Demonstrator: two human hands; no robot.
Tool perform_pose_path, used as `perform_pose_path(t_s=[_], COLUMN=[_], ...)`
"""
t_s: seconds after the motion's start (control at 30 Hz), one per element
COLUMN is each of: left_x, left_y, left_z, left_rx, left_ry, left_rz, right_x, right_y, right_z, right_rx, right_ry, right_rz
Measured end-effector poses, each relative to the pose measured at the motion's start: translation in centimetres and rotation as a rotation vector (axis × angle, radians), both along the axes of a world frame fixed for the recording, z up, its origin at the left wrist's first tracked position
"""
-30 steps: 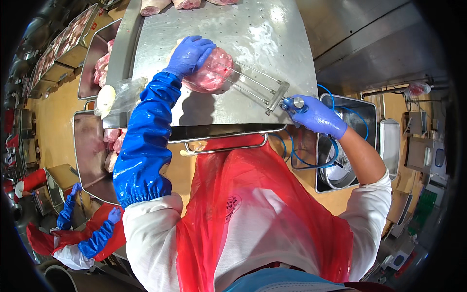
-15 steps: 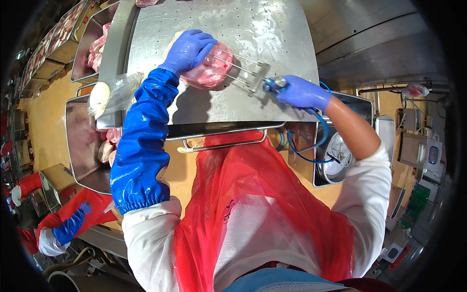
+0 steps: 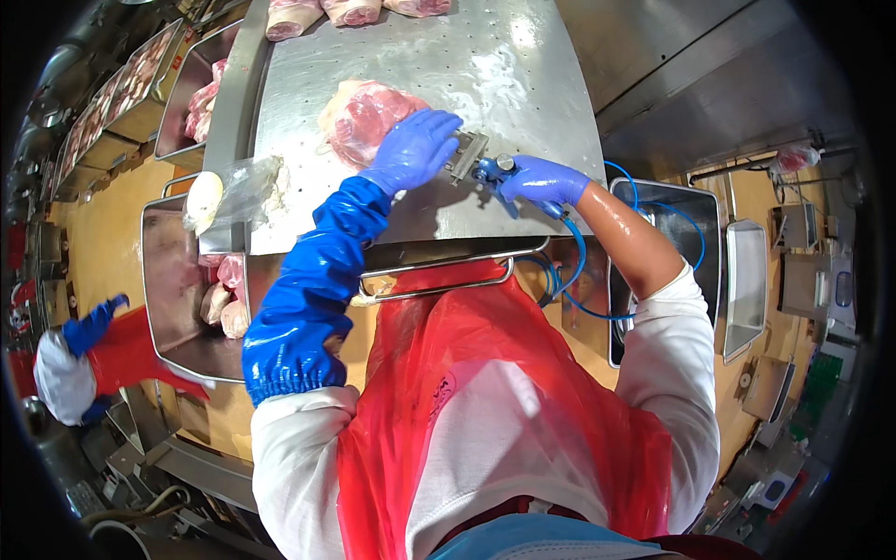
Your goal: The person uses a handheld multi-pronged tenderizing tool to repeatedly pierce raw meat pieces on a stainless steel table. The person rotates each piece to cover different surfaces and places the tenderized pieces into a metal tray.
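A pink cut of raw meat [image 3: 359, 123] with a pale fatty side lies on the perforated metal table [image 3: 308, 98]. My left hand [image 3: 415, 147], in a blue-violet glove, rests on its right near side with the fingers stretched out flat. Just beyond those fingertips is the metal head of a needle injector gun [image 3: 483, 168], close against the meat. Its needles are hidden by my left hand and the head. My gloved right hand [image 3: 546, 179] grips the gun's handle, from which a blue hose [image 3: 579, 250] hangs.
More meat cuts [image 3: 350, 9] line the table's far edge. A clear plastic bag [image 3: 247, 191] lies at the left edge, over a metal tub [image 3: 173, 280] with meat pieces. Another tub [image 3: 686, 219] stands right, beside the hose. A co-worker in a red apron [image 3: 126, 359] is at left.
The injector head has come in against the meat, and its long needles no longer show. My left hand has slid right and nearer along the meat. More cuts show at the far edge.
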State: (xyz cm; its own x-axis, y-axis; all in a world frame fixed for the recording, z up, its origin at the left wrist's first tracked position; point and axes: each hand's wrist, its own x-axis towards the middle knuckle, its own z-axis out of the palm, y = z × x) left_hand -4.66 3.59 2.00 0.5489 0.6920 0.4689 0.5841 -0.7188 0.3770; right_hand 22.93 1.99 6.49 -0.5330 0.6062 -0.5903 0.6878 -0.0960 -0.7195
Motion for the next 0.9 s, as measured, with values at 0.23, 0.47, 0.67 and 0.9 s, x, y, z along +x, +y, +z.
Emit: perform_pose_path(t_s=[0.23, 0.47, 0.67, 0.9], left_x=[0.9, 0.9, -0.6, -7.1], left_y=[-0.7, -0.8, -0.1, 4.1], left_z=[-0.3, 0.0, 0.8, 2.9], left_rx=[0.07, 0.066, 0.006, -0.052], left_ry=[0.041, 0.034, 0.066, 0.323], left_rz=[0.027, 0.04, -0.008, 0.406], right_x=[0.7, 0.5, 0.4, -0.5], right_y=[-1.9, -1.5, -0.4, -2.0], right_z=[-1.9, 0.8, 2.5, 2.5], right_rx=[-0.101, -0.122, 0.031, 0.057], right_ry=[0.029, 0.012, -0.159, 0.141], right_rz=[-0.159, -0.131, 0.026, -0.114])
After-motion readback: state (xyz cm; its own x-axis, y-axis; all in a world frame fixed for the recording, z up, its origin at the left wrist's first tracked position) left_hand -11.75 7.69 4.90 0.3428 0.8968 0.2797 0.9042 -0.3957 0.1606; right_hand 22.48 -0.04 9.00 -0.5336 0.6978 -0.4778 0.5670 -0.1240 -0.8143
